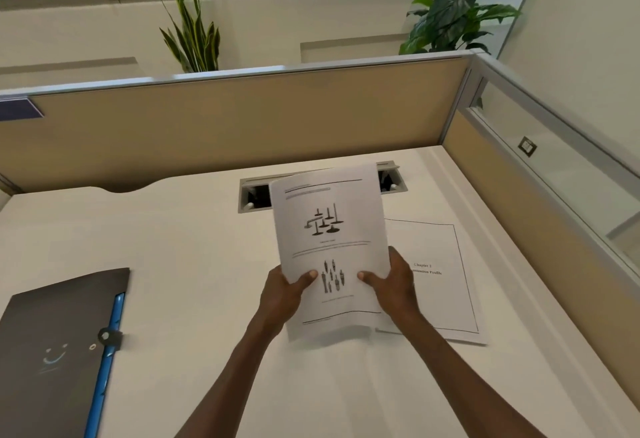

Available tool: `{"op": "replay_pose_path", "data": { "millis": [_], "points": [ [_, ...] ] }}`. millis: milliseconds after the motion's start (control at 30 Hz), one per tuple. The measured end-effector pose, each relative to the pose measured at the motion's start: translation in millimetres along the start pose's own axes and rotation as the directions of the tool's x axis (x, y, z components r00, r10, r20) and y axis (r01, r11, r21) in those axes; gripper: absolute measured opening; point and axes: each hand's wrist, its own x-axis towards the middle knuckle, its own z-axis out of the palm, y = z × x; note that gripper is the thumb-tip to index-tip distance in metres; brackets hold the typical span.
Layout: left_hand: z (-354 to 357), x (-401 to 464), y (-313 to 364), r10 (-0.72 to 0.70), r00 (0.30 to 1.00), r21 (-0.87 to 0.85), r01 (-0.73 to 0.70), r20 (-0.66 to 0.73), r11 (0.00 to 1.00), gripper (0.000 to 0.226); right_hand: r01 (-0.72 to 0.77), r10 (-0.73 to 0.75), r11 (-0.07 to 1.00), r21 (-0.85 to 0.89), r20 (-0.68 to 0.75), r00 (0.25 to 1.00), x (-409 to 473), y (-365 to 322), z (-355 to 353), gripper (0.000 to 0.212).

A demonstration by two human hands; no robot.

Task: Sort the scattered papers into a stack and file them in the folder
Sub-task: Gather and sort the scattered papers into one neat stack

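Both hands, left [282, 293] and right [394, 281], grip the paper stack [329, 240] upright above the desk [194, 247]; the folder [55, 344] (closed, long axis toward the person) lies well left, nearer the left hand.

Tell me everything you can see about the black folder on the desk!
The folder is dark, almost black, and looks like smooth plastic. It lies flat and closed on the white desk, at the near left, partly cut off by the picture's edge. A bright blue strip runs along its right side, and a small round button clasp sits on a tab there. A faint smiley face is drawn on the cover. Nothing touches it but the desk; both hands are away, holding papers.
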Motion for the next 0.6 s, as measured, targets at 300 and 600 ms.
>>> {"op": "replay_pose_path", "data": {
  "millis": [300,600],
  "points": [
    [86.8,45.2,12.3,-0.007,0.996,0.285,-0.018,0.083,0.958,0.024,-0.213,0.207,0.973,-0.087,-0.074,0.976,35.8,27.9,-93.0,0.059],
    [148.5,60.7,-22.3,-0.040,0.992,0.464,-0.019,0.118,0.885,0.027,-0.380,0.339,0.851,-0.361,-0.174,0.925,53.1,75.7,-129.5,0.071]
  ]
}}
